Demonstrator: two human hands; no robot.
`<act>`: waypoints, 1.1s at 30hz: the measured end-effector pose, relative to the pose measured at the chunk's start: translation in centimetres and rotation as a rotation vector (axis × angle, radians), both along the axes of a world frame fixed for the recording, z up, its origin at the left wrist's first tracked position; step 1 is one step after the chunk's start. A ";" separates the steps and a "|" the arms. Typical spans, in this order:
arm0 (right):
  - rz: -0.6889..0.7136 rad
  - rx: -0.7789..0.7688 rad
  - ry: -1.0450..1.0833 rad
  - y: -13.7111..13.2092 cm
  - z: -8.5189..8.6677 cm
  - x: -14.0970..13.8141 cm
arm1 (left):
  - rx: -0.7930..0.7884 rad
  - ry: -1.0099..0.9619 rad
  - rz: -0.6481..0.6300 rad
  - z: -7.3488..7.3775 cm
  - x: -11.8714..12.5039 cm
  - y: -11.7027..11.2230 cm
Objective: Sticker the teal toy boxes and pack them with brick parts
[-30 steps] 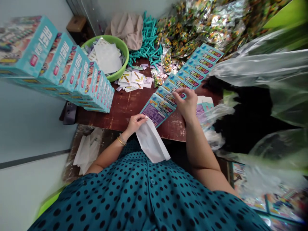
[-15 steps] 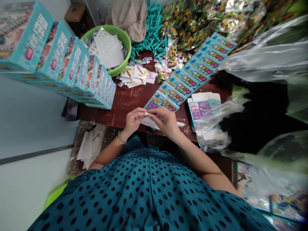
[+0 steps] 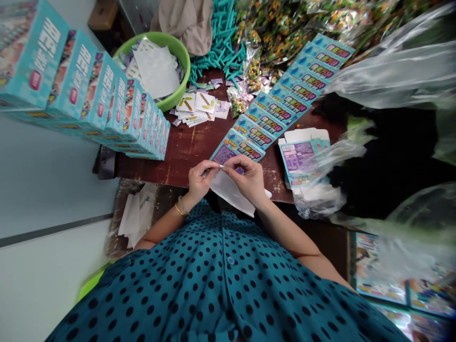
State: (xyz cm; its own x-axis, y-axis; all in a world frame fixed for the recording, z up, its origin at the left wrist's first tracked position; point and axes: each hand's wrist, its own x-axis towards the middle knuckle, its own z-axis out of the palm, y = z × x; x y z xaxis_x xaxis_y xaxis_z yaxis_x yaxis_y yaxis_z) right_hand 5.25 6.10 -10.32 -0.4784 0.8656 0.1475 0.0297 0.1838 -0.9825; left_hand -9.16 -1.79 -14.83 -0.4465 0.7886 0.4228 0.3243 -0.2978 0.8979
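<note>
My left hand (image 3: 200, 180) and my right hand (image 3: 247, 179) meet at the table's front edge, thumbs and fingertips pinched together. Between the fingertips shows a small white piece (image 3: 221, 166), too small to name. Under the hands a smooth white sheet (image 3: 228, 190) reaches past the table edge; whether a hand also touches it I cannot tell. Just beyond lies the nearest of a row of flat blue-and-purple printed cartons (image 3: 249, 151), overlapping one another in a line toward the back right.
Stacked turquoise boxes (image 3: 103, 95) stand left. Behind are a green basin (image 3: 187, 71) of papers, white cards (image 3: 195, 109), teal plastic pieces (image 3: 223, 42) and bags of colourful small parts (image 3: 281, 33). An opened carton (image 3: 297, 156) and clear plastic (image 3: 320, 199) lie right.
The white sheet now shows more, hanging lower over the table edge. Both hands stay close together, the fingertips still pinched; the view has shifted slightly.
</note>
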 end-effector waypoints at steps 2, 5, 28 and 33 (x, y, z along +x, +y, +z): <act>0.033 -0.034 -0.014 0.2 -0.3 0.0 | 0.006 -0.014 -0.008 0.0 0.2 0.0; 0.094 -0.050 -0.053 0.6 -0.8 0.2 | -0.013 -0.080 0.034 0.0 0.4 0.1; -0.427 0.358 -0.311 17.2 -1.2 4.4 | -0.283 -0.200 0.421 -1.1 -7.7 -6.7; -0.457 0.404 -0.623 19.3 -3.3 3.6 | -0.285 -0.041 0.873 -2.3 -16.4 -17.7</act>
